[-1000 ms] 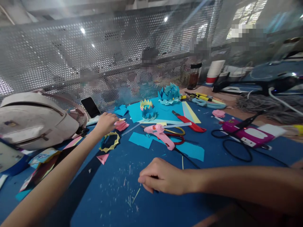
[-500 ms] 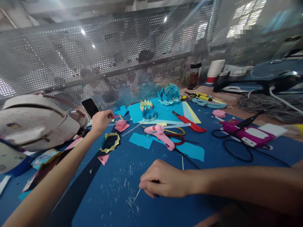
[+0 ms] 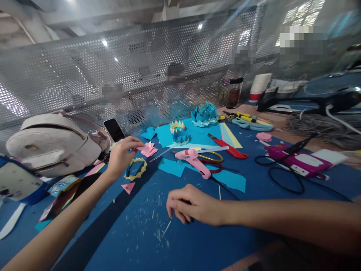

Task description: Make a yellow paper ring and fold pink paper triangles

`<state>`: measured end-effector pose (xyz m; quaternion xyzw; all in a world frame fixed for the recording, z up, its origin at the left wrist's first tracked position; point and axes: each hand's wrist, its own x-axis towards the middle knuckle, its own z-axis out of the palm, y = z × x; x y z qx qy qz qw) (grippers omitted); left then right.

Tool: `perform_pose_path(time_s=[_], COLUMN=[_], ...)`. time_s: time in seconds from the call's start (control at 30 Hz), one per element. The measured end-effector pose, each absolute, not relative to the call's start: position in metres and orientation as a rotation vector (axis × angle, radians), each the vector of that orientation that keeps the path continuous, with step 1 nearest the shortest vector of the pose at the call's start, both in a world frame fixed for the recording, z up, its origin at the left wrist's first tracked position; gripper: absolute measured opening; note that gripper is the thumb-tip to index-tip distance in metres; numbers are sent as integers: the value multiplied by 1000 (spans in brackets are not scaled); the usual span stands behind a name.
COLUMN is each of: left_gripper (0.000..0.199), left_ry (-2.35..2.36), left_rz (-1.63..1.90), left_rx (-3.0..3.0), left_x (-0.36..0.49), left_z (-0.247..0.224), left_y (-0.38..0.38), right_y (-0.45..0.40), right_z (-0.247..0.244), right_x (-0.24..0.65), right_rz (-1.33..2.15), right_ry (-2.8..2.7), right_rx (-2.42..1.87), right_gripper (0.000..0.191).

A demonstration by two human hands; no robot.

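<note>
My left hand (image 3: 124, 155) reaches out at centre left, thumb and forefinger pinched on a small pink paper piece (image 3: 143, 147) just above a stack of pink papers (image 3: 149, 151). Beneath that hand lies a zigzag yellow paper ring (image 3: 137, 175), with a pink paper triangle (image 3: 128, 187) nearer me. My right hand (image 3: 187, 204) hovers low over the blue table, fingers loosely curled and slightly apart, nothing visible in them. Beyond it rests a pink glue gun (image 3: 196, 162) across scissors (image 3: 217, 166). A yellow and blue paper crown (image 3: 180, 136) stands farther back.
A pale backpack (image 3: 53, 145) and a phone (image 3: 114, 130) are at the left. Behind the crown sits a blue paper flower (image 3: 205, 113). A red cutter (image 3: 231, 148), a magenta device (image 3: 300, 160) with black cable, and paper cups (image 3: 259, 87) occupy the right.
My left hand has moved right and slightly down, bringing the pink piece over the stack. My right hand's fingers have loosened and spread. The view has shifted slightly.
</note>
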<state>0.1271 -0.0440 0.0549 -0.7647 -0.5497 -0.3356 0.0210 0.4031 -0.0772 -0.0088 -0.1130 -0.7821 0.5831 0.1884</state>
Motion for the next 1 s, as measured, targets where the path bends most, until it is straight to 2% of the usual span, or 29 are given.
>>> perform_pose_path(time_s=[0.07,0.17,0.23,0.3,0.47,0.63,0.7,0.77,0.9,1.0], left_gripper=[17,21,20,20,19,30,26,13,30,23], left_ry=[-1591,-1507,-1518,-1578,-1787,-1865,-1879,-1891,-1932,-1784], left_rz=[-1214,-1441,-1529,-1567,-1470,-1363,-1358,-1407,-1445,-1275], left_rx=[-2438,-2550,-2652,-2730,-2947,-3064,-3105,-3129,-3091,-3095], left_x=[140,164,177,188,199,195,192,189,183,181], left_z=[52,44,36,28,10,3,1,0,-3,-4], left_y=[-63,-98,-121,-139,-162,-166,-166,-165,-164,-164], right_y=[-74,-70,-68,-68,-67,-63,-62,-62,-63,-62], right_z=[-13,-20,-22,-20,-7,-4,-6,-7,-9,-12], right_x=[400,396,394,395,400,399,398,396,395,395], right_rz=[1699,1690,1678,1655,1533,1429,1427,1430,1295,1161], right_ry=[-2091,-1964,-1924,-1972,-2127,-2176,-2203,-2234,-2374,-2448], right_rx=[-365,-389,-417,-454,-506,-584,-602,-616,-581,-521], right_gripper=[32,37,43,40,23,18,11,5,9,19])
